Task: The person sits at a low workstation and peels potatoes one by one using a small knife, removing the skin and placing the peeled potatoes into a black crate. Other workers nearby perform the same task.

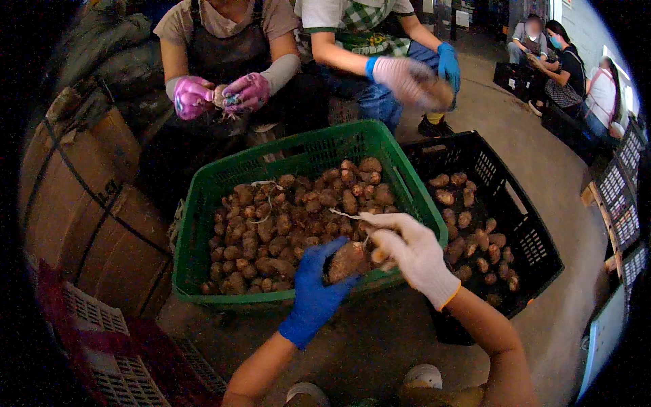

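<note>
My left hand (316, 292), in a blue glove, holds a large brown hairy taro-like corm (348, 262) over the near edge of a green plastic crate (310, 145). The top end of the corm looks pinkish. Close beside it is my right hand (414, 249), in a white knit glove, fingers curled together. A pale stringy root (346, 213) sticks out from its fingertips. Many smaller brown corms (285, 229) fill the bottom of the green crate, with a few pale strands lying on top.
A black crate (529, 203) with loose corms adjoins on the right. Across sit two co-workers; one's pink gloves (246, 91) hold a corm, another's gloved hand (404, 79) is blurred. Strapped cardboard boxes (96, 203) and red crates (137, 351) stand left. More people sit far right.
</note>
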Tool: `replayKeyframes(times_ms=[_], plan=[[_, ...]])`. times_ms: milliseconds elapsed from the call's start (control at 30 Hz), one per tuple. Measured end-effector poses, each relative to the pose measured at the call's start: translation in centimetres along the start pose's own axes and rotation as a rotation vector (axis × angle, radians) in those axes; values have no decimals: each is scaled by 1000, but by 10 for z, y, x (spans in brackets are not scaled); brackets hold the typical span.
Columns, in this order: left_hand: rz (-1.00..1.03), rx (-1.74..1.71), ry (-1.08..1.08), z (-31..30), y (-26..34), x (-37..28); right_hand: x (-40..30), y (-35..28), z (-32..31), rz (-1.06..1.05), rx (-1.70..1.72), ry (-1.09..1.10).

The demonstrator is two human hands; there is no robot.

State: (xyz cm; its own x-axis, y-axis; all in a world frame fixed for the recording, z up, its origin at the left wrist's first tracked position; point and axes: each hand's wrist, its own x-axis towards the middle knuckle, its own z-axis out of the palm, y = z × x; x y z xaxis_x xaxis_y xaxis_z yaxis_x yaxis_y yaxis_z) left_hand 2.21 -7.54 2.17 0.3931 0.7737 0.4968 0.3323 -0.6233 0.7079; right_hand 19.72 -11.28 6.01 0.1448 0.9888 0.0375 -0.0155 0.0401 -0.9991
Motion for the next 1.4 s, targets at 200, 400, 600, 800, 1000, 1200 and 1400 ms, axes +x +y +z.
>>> replayKeyframes(times_ms=[200, 400, 600, 800, 1000, 1200, 1400], plan=[[7, -43, 37, 10, -7, -10, -7, 13, 22, -464, -491, -56], [-34, -132, 87, 13, 6, -6, -3, 23, 21, -613, -617, 122], [-159, -103, 71, 14, 4, -7, 11, 25, 1, -526, -493, 310], [-200, -138, 75, 6, 7, -3, 7, 24, -24, -378, -739, 114], [-118, -59, 187, 9, 1, -5, -7, -4, -9, -80, -751, 86], [20, 121, 147, 6, 4, -5, -8, 1, -3, -473, -593, 48], [-40, -31, 108, 7, -4, -9, -11, -4, 10, -520, -540, -80]])
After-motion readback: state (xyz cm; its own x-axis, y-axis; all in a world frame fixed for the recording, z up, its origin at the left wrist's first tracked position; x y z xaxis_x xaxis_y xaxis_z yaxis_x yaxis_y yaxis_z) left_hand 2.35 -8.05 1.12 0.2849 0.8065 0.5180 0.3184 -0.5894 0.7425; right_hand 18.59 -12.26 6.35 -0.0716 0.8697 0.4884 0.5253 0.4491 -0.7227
